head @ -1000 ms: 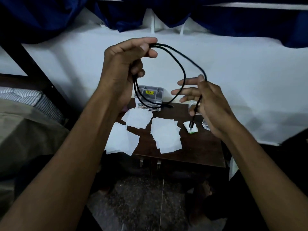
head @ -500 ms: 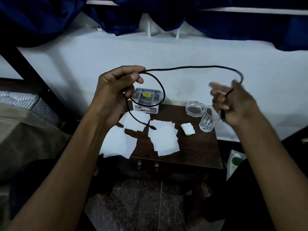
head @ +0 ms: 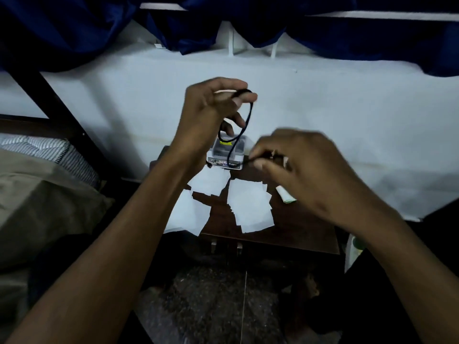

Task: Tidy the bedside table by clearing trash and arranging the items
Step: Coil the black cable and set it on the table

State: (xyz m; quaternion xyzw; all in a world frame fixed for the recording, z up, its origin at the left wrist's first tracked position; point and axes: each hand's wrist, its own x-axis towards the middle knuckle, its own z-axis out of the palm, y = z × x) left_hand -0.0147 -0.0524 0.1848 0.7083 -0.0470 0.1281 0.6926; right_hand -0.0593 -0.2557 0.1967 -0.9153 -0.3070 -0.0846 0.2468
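Nearest, right hand (head: 305, 175), blurred, pinching the thin black cable (head: 249, 117) low over the dark wooden bedside table (head: 285, 232), no longer flung wide to the right. Beyond, left hand (head: 211, 112) clenched on gathered loops. Light, limp, likely springy: best gripped at the bundle's crossing. Loop much smaller than earlier.

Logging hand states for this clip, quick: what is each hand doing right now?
Left hand: closed, pinching the coiled black cable.
Right hand: closed on the cable's other end, blurred.
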